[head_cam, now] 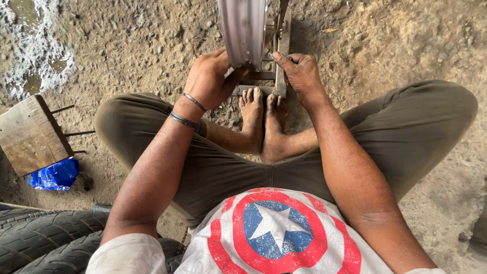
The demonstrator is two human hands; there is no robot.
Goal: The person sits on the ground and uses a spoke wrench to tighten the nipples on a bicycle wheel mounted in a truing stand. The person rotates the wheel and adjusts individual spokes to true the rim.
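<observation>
I sat cross-legged on the dirt floor (127,45) with my knees spread wide, so both forearms ran forward over my thighs and left room between them. My bare feet (264,119) were pressed sole to sole against the foot of the metal stand (278,56), which I judge kept its base from sliding on the loose ground. Just beyond my toes, my left hand (208,81) (two thin bangles at the wrist) was bent inward, its fingers curled onto the lower edge of the silver wheel rim (242,30), steadying it upright in the stand. My right hand (300,72) lay just beside, palm down, the thumb stretched toward the upright bar and the fingers closed loosely about the stand's frame; whether they pinched something small there I could not tell. Off to my left lay old tyres (40,238), a blue plastic bag (53,175) and a small wooden stool (30,134).
</observation>
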